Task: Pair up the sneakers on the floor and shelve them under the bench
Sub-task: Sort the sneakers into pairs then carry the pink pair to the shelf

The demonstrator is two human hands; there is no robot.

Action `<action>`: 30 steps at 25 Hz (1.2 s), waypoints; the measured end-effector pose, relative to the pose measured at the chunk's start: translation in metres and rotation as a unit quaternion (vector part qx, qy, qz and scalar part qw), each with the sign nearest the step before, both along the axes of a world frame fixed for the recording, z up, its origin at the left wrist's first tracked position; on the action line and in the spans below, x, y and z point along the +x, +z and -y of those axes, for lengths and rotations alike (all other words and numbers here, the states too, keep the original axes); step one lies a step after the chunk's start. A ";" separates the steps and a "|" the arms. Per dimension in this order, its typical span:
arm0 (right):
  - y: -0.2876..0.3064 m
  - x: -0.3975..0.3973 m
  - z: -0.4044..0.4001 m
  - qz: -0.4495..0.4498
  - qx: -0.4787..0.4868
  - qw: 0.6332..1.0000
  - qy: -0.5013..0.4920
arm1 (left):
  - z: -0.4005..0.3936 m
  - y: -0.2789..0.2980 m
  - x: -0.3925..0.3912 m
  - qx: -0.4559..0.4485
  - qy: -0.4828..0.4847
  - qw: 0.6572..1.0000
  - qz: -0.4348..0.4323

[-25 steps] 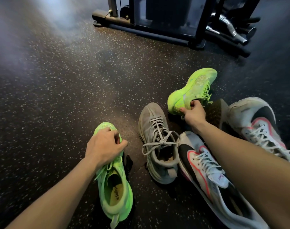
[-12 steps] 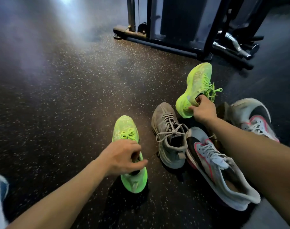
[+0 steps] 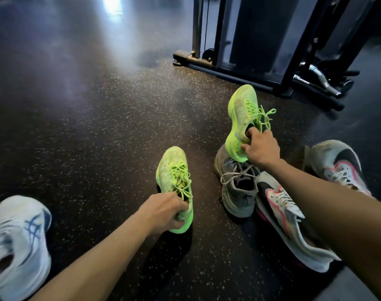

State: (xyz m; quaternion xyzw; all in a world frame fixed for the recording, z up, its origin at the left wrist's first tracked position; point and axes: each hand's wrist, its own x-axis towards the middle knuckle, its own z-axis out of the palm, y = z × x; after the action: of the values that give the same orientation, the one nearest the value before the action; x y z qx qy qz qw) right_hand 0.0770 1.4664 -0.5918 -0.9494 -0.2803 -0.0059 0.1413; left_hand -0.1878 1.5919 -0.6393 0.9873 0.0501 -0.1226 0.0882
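My left hand [image 3: 163, 211] grips the heel opening of a neon green sneaker [image 3: 171, 170], held just above the speckled floor with its toe pointing away. My right hand [image 3: 261, 148] grips the collar of the matching neon green sneaker [image 3: 242, 109], lifted higher and tilted, its laces dangling. Under it a grey sneaker [image 3: 235, 192] lies on the floor. Beside that lies a white sneaker with black and pink trim [image 3: 283, 211], and its mate [image 3: 337, 166] lies at the right, partly hidden by my right forearm. A white sneaker with blue stripes [image 3: 18, 231] sits at the far left, blurred.
A black gym machine frame [image 3: 239, 70] with a steel post stands on the floor ahead. Chrome bar handles [image 3: 320, 81] lie at its right foot. The dark speckled rubber floor [image 3: 87, 127] stretches to the left, with glare at the top.
Both hands have lifted their green sneakers off the floor. The view has tilted up and shifted left, bringing the white and blue sneaker into sight at the far left.
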 end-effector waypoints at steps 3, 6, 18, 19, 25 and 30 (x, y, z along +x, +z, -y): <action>0.008 -0.028 -0.016 0.094 -0.048 0.992 0.075 | -0.021 0.004 -0.026 0.026 0.050 0.998 0.017; 0.011 -0.061 -0.035 0.120 -0.070 0.978 0.154 | -0.043 0.008 -0.057 0.037 0.107 0.993 0.015; -0.021 -0.240 -0.103 0.056 -0.105 0.924 0.362 | -0.059 0.000 -0.186 0.068 0.275 0.959 -0.005; -0.024 -0.254 -0.106 0.053 -0.105 0.920 0.374 | -0.059 -0.001 -0.196 0.068 0.289 0.955 -0.010; -0.037 -0.317 -0.112 0.045 -0.116 0.889 0.440 | -0.055 -0.003 -0.231 0.090 0.312 0.946 -0.028; -0.051 -0.345 -0.113 0.055 -0.128 0.862 0.487 | -0.049 -0.006 -0.238 0.072 0.322 0.944 -0.028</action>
State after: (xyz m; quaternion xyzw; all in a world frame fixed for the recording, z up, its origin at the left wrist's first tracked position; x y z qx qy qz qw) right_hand -0.2677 1.5798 -0.6427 -0.6997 -0.7128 0.0475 -0.0122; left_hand -0.4260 1.6409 -0.6457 0.9184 0.3763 -0.1115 0.0505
